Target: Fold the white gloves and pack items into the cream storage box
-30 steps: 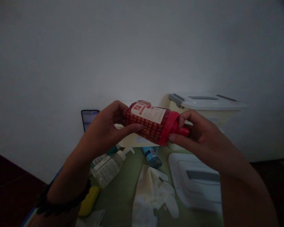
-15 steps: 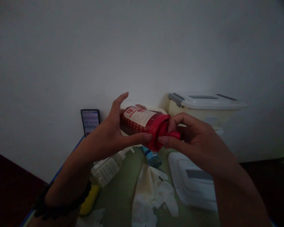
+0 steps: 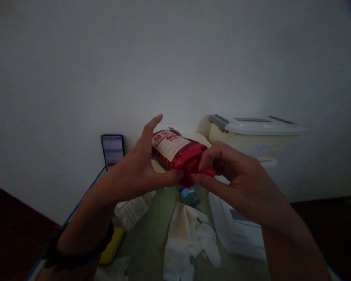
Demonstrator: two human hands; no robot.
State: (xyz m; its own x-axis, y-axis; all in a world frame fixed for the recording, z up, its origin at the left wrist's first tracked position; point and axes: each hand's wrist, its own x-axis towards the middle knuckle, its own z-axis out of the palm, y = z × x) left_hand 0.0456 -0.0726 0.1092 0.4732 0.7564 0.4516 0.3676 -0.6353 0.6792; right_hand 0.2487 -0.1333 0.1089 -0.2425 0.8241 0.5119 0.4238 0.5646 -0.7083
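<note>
So I was holding the red-labelled bottle [image 3: 172,148] up in the air, tipped over on its side, above and a little beyond the white gloves [image 3: 183,230]. My left hand [image 3: 140,169] was curled round the body, thumb on the red top [image 3: 190,160] and one finger sticking up free; the other fingers were behind the bottle, so I couldn't tell how they sat. My right hand [image 3: 236,171] was pinched narrow, thumb and finger on that same red top. I had a black bracelet [image 3: 55,249] on the left wrist, fwiw.

As for the worktop [image 3: 148,244], the gloves lay there all crumpled, with a blue bottle [image 3: 190,197] just beyond them. Left of the gloves there was a clear bottle [image 3: 132,212] lying down, and a yellow thing [image 3: 112,246], half hidden by my wrist. Farther left of the gloves and beyond, a phone [image 3: 113,150] stood propped by the wall [image 3: 175,58]. Right of the gloves was a white lid [image 3: 238,238], and well beyond them on that side a lidded tub [image 3: 240,141] with grey clips.
</note>
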